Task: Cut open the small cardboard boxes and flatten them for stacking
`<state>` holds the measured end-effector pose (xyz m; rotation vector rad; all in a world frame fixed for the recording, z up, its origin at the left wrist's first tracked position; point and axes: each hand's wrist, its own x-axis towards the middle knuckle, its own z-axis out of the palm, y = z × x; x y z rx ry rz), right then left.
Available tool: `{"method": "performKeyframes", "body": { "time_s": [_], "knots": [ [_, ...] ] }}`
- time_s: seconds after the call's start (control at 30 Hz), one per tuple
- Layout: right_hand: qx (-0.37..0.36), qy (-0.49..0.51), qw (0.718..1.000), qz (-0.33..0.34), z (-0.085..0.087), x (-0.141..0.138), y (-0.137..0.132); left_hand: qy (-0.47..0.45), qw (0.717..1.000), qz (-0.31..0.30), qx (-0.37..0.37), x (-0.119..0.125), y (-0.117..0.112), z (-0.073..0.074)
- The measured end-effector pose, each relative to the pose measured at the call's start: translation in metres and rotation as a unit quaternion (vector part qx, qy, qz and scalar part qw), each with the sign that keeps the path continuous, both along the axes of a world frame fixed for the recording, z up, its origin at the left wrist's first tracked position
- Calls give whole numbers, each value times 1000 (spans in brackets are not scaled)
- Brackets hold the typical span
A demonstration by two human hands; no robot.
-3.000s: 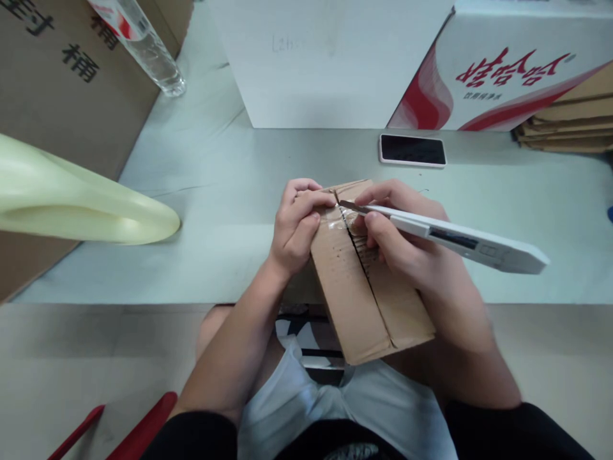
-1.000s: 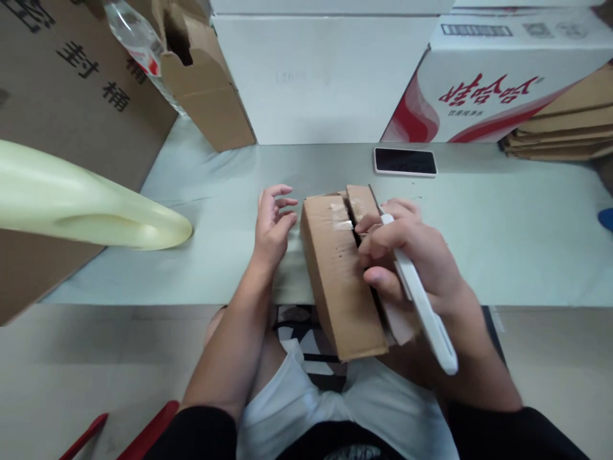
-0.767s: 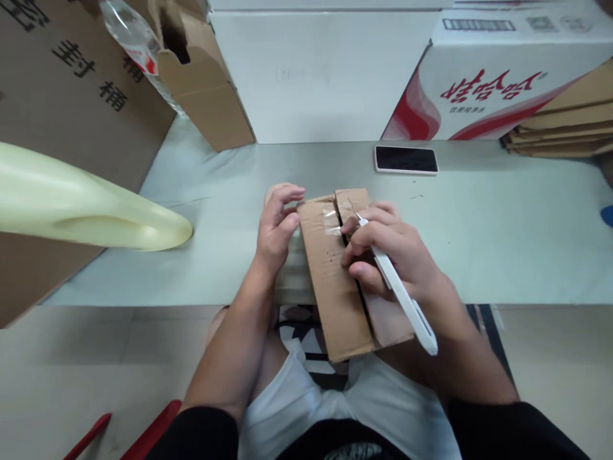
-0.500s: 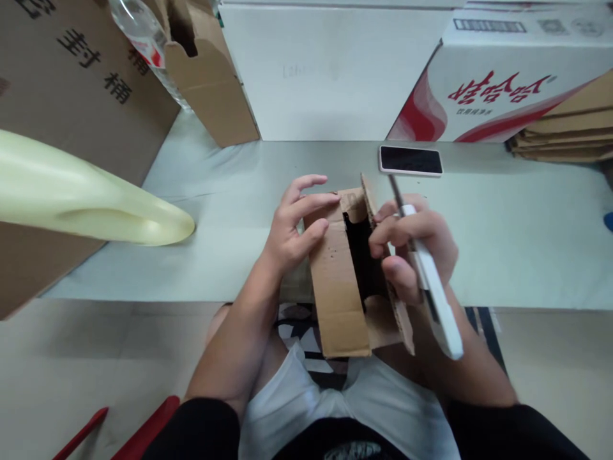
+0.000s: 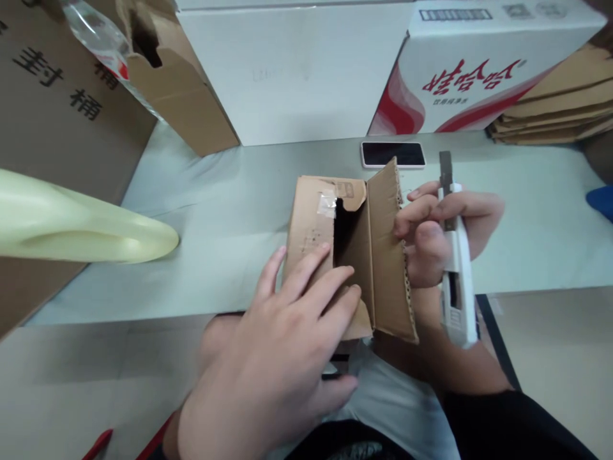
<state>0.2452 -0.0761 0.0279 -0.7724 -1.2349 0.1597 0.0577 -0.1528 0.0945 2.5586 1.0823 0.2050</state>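
A small brown cardboard box (image 5: pixel 306 220) lies at the table's front edge with its lid flap (image 5: pixel 387 255) swung up to the right. Its dark inside shows through the gap, and a piece of clear tape (image 5: pixel 327 203) clings to the top near the far end. Across the near part of the box top my left hand (image 5: pixel 287 338) lies with fingers spread, the fingertips reaching the opening. My right hand (image 5: pixel 440 223), just right of the flap, grips a white utility knife (image 5: pixel 460 281) whose blade points away from me. Some of its fingers are at the flap's edge.
A phone (image 5: pixel 393 154) lies behind the box. White cartons (image 5: pixel 297 76), a brown box (image 5: pixel 182 96) and a plastic bottle (image 5: pixel 103 38) line the back. A pale yellow object (image 5: pixel 86 220) juts in from the left. Stacked cardboard (image 5: pixel 555 108) sits at far right.
My left hand has moved from the box's far left side to its near top. The lid flap has opened wider to the right, and my right hand with the knife has shifted right.
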Motion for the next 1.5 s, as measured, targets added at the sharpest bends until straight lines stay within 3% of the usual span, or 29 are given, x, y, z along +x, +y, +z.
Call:
{"method": "performKeyframes", "body": {
  "time_s": [0.1, 0.2, 0.3, 0.37, 0.43, 0.5, 0.57, 0.6, 0.67, 0.8, 0.97, 1.17, 1.3, 1.4, 1.5],
  "knots": [
    [-5, 3, 1000, -18, 0, -4, -1, 29, 999, 26, 16, 7, 2, -9],
    [1, 30, 999, -46, 0, -3, 2, 4, 999, 40, 27, 3, 20, -18],
    [-32, 42, 996, -70, -5, 8, 11, -111, 990, 74, 42, -17, 42, -28],
    [-68, 50, 995, -60, -14, 18, 18, -227, 961, 151, 54, -33, 56, -37],
    [-116, 63, 991, -25, -25, 26, 26, -374, 894, 245, 30, -45, 68, -49],
    [-180, 72, 981, 21, -34, 30, 30, -548, 778, 306, 30, -50, 79, -63],
    [-247, 62, 964, 77, -39, 29, 31, -632, 695, 342, -16, -50, 87, -75],
    [-270, 55, 956, 103, -40, 27, 30, -647, 678, 348, -32, -50, 90, -81],
    [-294, 35, 944, 146, -38, 22, 27, -642, 685, 342, -43, -49, 93, -89],
    [-302, 14, 931, 206, -35, 12, 21, -602, 731, 320, -21, -55, 95, -100],
    [-330, 29, 905, 266, -47, 14, 26, -534, 782, 321, 5, -66, 93, -107],
    [-384, 19, 849, 364, -50, 15, 30, -515, 788, 338, 5, -71, 90, -112],
    [-388, 13, 864, 320, -45, 12, 28, -488, 813, 316, 17, -76, 93, -112],
    [-394, 39, 870, 294, -47, 12, 30, -456, 827, 328, 15, -80, 95, -112],
    [-365, 50, 896, 248, -51, 13, 32, -424, 836, 348, 4, -84, 96, -115]
  ]
}}
